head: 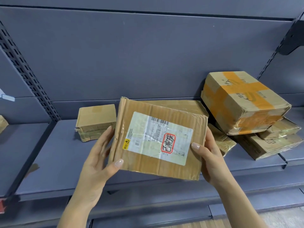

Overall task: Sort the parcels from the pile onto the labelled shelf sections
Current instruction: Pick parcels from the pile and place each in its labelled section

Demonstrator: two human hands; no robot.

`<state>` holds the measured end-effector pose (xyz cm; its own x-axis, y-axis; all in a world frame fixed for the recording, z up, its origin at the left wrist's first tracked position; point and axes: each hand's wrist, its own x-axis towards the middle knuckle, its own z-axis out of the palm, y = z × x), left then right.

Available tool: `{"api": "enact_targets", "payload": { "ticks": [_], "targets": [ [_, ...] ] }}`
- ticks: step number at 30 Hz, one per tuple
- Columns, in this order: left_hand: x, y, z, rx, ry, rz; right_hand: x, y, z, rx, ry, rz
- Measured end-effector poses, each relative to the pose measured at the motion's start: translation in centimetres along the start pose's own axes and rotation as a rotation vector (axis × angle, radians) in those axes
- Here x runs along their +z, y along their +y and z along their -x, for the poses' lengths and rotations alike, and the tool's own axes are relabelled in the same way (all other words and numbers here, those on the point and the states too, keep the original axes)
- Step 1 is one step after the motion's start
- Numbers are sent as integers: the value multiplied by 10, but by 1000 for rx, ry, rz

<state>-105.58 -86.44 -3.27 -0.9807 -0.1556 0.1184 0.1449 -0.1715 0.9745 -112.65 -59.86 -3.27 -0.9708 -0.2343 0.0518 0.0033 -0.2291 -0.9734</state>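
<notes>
I hold a flat brown cardboard parcel with a white shipping label and a red stamp, tilted above the grey shelf. My left hand grips its left edge, thumb on top. My right hand grips its right edge, thumb on the label's corner. Behind the parcel, at the right, lies a pile of cardboard parcels, topped by a box crossed with orange tape. A small taped box sits alone on the shelf to the left.
The grey back panel rises behind the shelf, with slotted uprights at the left and right. Another box corner shows on the neighbouring shelf at far left. A lower shelf edge and wooden floor lie below.
</notes>
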Motion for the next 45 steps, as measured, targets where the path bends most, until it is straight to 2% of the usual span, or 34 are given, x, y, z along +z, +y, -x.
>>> {"api": "enact_targets", "payload": {
  "ticks": [15,23,30,36,45],
  "targets": [
    [12,-8,-1,31,124,88,8,-7,5,11,27,6],
    [30,-16,-11,81,221,113,27,6,11,-37,198,-163],
    [67,-24,-9,154,244,127,52,13,15,-98,311,-298],
    [85,-26,-10,170,175,208,68,17,19,-111,339,-409],
    [80,-25,-14,133,191,245,69,22,24,-81,298,-354]
  ]
}}
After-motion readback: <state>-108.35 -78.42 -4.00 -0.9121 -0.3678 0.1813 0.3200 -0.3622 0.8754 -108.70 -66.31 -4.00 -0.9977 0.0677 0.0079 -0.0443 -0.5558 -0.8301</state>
